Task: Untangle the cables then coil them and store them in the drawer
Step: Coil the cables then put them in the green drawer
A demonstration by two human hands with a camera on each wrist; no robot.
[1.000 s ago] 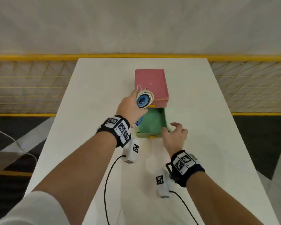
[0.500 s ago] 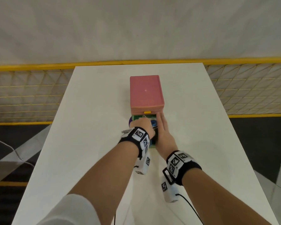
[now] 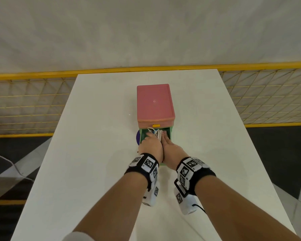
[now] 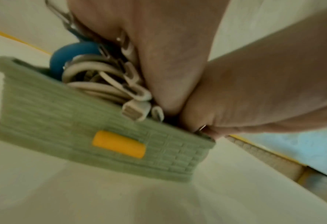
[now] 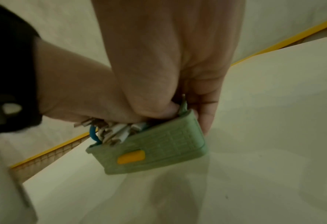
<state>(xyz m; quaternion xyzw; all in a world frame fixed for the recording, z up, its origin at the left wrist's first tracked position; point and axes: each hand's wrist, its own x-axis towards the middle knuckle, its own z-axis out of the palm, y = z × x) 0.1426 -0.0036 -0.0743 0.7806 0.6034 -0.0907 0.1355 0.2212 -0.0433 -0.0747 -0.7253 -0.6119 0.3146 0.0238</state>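
Nearest to the camera, two bare forearms are reaching forward over the white table point(image 3: 97, 153), each one wearing a black wrist band point(image 3: 144, 165) with printed markers. The left hand point(image 3: 150, 147) and the right hand point(image 3: 172, 150) are lying side by side, touching each other, over the open green drawer point(image 4: 82, 128). The drawer is pulled out toward the person and its front is showing a yellow handle point(image 4: 119, 144).

Inside the drawer, the coiled white cables point(image 4: 93, 78) are sitting in a bundle together with a blue cable point(image 5: 92, 134), and some white connectors are sticking up over the front wall. The left hand is pressing down on this bundle; its fingers are bending down over it, but I cannot tell if they are gripping. The right hand is holding the right front corner of the drawer: the thumb is lying inside the wall and the fingers point(image 5: 206, 118) are pressed together and pointing down along the outside.

Behind the hands, the pink box point(image 3: 154, 103) is standing above the drawer. A purple object point(image 3: 138, 137) is showing partly at its left side. Farther away, a yellow rail point(image 3: 42, 74) is running behind the table.
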